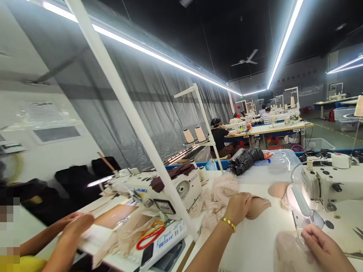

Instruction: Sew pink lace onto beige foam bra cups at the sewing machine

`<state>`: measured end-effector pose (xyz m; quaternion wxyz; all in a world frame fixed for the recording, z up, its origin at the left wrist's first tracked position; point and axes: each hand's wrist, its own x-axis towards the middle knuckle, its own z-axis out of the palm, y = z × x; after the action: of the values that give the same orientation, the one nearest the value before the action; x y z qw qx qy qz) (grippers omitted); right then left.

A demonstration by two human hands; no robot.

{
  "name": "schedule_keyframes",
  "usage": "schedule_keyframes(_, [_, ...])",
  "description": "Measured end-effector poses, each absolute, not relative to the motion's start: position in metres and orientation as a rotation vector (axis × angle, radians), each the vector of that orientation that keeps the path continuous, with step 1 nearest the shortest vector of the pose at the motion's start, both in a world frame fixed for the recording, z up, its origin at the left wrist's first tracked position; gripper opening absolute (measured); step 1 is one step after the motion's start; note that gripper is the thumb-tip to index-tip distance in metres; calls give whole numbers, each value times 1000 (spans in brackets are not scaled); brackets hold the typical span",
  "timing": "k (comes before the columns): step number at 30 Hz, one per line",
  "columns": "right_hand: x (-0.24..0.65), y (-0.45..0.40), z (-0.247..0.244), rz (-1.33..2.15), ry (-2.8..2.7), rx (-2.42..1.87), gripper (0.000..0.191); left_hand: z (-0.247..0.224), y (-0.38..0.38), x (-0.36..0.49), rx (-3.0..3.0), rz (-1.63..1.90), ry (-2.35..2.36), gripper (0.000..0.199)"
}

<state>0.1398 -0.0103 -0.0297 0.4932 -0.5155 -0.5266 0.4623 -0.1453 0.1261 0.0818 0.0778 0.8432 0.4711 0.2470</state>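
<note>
My left hand [239, 207], with a gold bracelet at the wrist, is closed on a beige moulded cup piece [258, 207] over the table. Beside it lies a heap of pale lace fabric [218, 194]. At lower right, the fingers of my right hand [321, 243] pinch a sheer beige fabric piece [289, 251], just in front of the lit needle area of a white sewing machine [337, 179]. More beige cup pieces [278, 190] lie left of that machine's lamp.
At left, a co-worker's hands [72, 224] are at a JUKI sewing machine [170, 189]. Red-handled scissors [150, 236] rest on its table. A white post [133, 121] rises between the stations. Small snips [359, 232] lie at far right. Behind are a clear plastic bin [278, 166] and black-wrapped bundle [246, 160].
</note>
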Motion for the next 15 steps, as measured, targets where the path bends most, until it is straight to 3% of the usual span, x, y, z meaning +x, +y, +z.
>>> schedule_keyframes(4, [135, -22, -5, 1123, -1113, -1245, 59, 102, 102, -128, 2472, 949, 1289, 35])
schedule_keyframes(8, [132, -31, 3, 1132, -1016, -1273, 64, 108, 66, -104, 2431, 788, 1003, 15])
schedule_keyframes(15, [134, -43, 19, 1019, -1127, -1282, 56, 91, 54, -75, 2497, 596, 917, 14])
